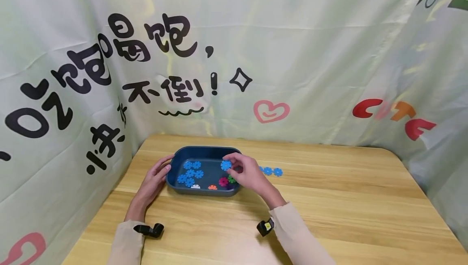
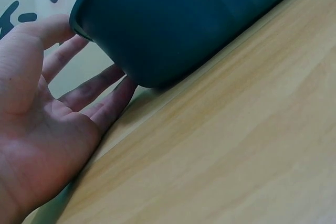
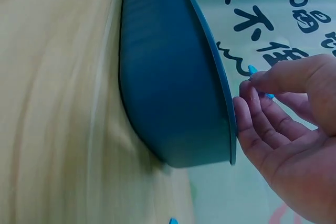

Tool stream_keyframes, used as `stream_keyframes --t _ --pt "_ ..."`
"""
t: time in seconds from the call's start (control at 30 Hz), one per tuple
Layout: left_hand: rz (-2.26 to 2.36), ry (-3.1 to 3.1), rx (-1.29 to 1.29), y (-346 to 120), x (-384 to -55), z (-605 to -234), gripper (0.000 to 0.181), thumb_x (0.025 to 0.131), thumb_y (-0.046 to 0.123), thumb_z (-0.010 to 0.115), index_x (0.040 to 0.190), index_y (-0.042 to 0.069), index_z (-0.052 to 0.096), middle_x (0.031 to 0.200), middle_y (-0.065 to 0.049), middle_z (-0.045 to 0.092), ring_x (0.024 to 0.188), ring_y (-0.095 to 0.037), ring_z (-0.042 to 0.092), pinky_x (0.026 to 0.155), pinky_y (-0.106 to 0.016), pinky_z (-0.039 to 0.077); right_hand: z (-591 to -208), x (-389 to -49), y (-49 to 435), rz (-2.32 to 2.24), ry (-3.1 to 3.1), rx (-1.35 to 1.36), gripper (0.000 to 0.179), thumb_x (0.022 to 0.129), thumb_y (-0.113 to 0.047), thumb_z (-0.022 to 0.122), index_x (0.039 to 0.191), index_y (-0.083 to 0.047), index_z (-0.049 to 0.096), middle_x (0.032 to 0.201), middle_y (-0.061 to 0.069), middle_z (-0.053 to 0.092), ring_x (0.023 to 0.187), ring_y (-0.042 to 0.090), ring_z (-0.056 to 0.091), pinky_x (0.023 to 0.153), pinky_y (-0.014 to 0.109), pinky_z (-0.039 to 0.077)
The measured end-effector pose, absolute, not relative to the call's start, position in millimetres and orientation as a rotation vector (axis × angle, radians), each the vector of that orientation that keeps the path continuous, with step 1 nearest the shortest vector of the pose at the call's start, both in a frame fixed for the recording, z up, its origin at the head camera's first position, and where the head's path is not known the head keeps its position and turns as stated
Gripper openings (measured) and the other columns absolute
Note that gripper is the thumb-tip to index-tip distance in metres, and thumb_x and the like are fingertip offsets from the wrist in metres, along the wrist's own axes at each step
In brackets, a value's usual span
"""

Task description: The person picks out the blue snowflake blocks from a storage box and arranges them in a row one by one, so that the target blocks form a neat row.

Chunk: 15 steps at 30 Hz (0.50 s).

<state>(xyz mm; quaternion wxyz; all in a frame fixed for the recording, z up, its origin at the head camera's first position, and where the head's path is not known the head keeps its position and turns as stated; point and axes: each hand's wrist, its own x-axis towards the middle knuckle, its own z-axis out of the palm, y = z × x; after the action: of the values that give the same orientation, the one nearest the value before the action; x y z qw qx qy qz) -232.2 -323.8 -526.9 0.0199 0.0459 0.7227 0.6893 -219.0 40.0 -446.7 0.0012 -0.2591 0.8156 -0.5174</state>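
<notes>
A blue, notched plastic snowflake disc [image 1: 226, 165] is pinched between the thumb and fingers of my right hand [image 1: 250, 172], over the right part of a dark blue tray [image 1: 204, 192]. In the right wrist view that hand [image 3: 294, 124] is beside the tray rim, and only slivers of the disc show. My left hand [image 1: 153, 180] rests against the tray's left end; its fingers [image 2: 94, 88] touch the outer wall, fairly straight. Inside the tray lie several blue discs [image 1: 189, 173] at left, and a magenta disc [image 1: 223, 181], a green disc [image 1: 231, 179], an orange disc [image 1: 212, 187] and a white disc [image 1: 195, 186] nearer the front.
To the right of the tray, blue discs [image 1: 278, 172] lie in a row on the wooden table [image 1: 329, 200], partly hidden by my right hand. A printed curtain [image 1: 310, 61] hangs behind the table and along its left side.
</notes>
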Motion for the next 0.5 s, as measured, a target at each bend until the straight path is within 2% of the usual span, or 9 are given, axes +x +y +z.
stream_keyframes --t 0.33,0.5 --pt "2.108 2.263 0.119 -322.3 -232.0 -527.3 0.055 0.108 0.035 0.053 0.158 0.016 0.04 0.161 -0.017 0.033 0.142 -0.033 0.036 0.096 -0.017 0.046 -451.0 -202.4 75.8 -1.724 2.601 -0.727 0.034 0.092 0.003 0.073 0.124 -0.006 0.069 0.097 0.004 0.066 0.088 0.021 0.064 0.079 0.037 0.059" --pt "2.114 2.245 0.138 -324.1 -232.0 -526.1 0.056 0.109 0.033 0.052 0.159 0.013 0.038 0.161 -0.018 0.032 0.141 -0.033 0.037 0.098 -0.018 0.047 -450.6 -198.7 94.8 -1.738 2.663 -0.682 0.032 0.09 0.003 0.074 0.12 -0.006 0.069 0.095 0.004 0.068 0.085 0.02 0.064 0.076 0.035 0.059"
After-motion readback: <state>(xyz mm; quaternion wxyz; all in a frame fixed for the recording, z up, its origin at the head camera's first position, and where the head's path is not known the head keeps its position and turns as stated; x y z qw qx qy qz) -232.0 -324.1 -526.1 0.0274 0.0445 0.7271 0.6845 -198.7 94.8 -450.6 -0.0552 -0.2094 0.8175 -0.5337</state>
